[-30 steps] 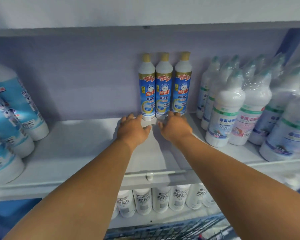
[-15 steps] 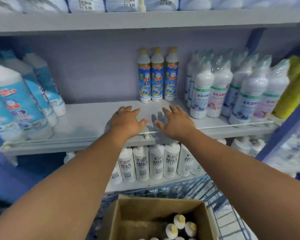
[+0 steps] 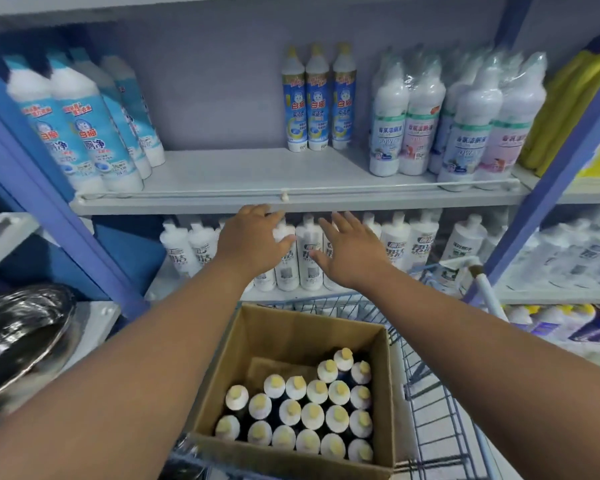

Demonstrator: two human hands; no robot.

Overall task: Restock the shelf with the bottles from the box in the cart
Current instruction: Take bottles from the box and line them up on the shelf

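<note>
Three slim blue-labelled bottles with yellow caps (image 3: 318, 100) stand in a row at the back of the grey shelf (image 3: 222, 176). Below me a cardboard box (image 3: 243, 355) sits in a blue wire cart (image 3: 440, 403) and holds several upright bottles (image 3: 302, 410) with white tops and yellow caps. My left hand (image 3: 252, 242) and my right hand (image 3: 352, 252) hover side by side just below the shelf's front edge, above the box. Both are empty with fingers spread.
Large blue-and-white bottles (image 3: 73, 123) fill the shelf's left end and white wrapped bottles (image 3: 465, 123) its right. A lower shelf carries white bottles (image 3: 399, 244). Blue uprights (image 3: 66, 216) frame the bay. A shiny metal object (image 3: 18, 337) lies at the left.
Both hands have drawn back from the three bottles at the shelf's rear, past its front edge and downward. The view has tilted down, bringing the box and cart into sight.
</note>
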